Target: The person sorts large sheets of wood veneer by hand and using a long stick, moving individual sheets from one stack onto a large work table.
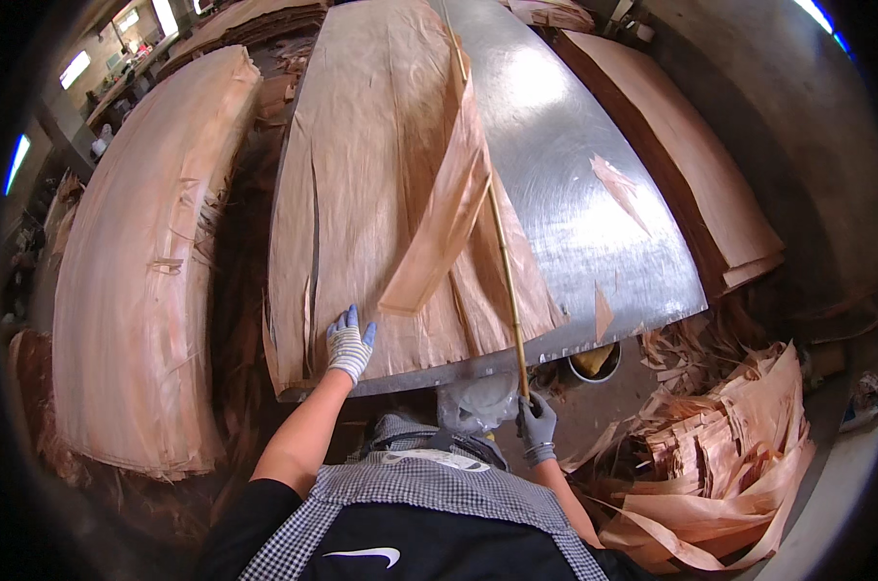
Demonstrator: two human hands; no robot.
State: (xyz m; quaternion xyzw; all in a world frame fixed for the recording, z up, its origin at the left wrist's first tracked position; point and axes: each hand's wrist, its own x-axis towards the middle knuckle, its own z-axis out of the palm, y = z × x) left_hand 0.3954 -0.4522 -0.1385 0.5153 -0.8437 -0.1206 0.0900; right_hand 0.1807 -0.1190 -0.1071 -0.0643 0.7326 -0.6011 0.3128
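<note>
A broad sheet of thin wood veneer (361, 194) covers the left part of a shiny metal tabletop (545, 126). Its right portion is folded over into a loose flap (439, 232). My left hand (350, 346), in a striped glove with blue fingertips, lies with fingers spread on the sheet's near edge. In a grey glove, my right hand (537, 426) is wrapped round the near end of a long thin bamboo stick (508, 281). The stick runs away from me along the flap's right side, and its far stretch is partly hidden by the veneer.
Tall veneer stacks stand left (148, 261) and right (671, 145) of the table. Small veneer scraps (616, 189) lie on the metal. Below the table's near right corner sits a bucket (595, 362), beside a heap of torn veneer (700, 455). A clear plastic bag (477, 402) hangs at the near edge.
</note>
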